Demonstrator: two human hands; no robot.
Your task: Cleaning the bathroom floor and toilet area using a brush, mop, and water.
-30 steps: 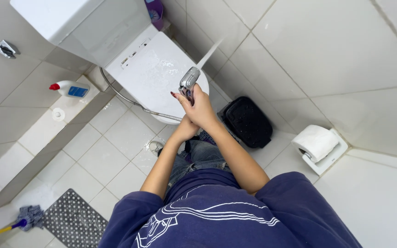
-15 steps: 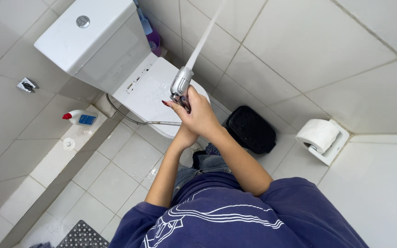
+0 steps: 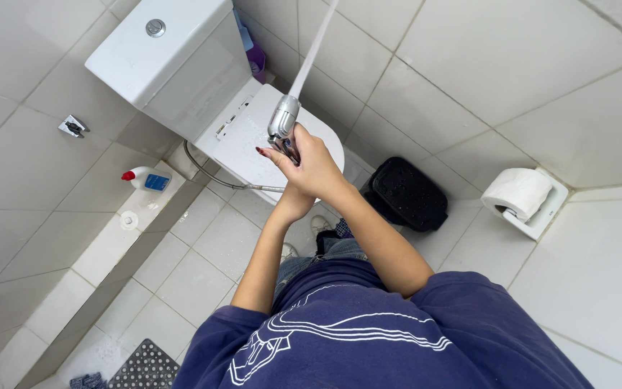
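Note:
My right hand grips a chrome hand sprayer with a white hose that runs up out of the frame. My left hand sits right under the right one, mostly hidden by it, and what it holds cannot be made out. Both hands are above the shut white toilet lid, which is speckled with water drops. The white cistern stands behind the lid.
A black lidded bin stands right of the toilet. A toilet paper roll hangs on the right wall. A white bottle with a red cap lies on the left ledge. A grey perforated mat lies on the tiled floor.
The hands and sprayer have risen slightly and the view has tilted up, bringing the cistern fully into frame. The mop head at lower left has left the view.

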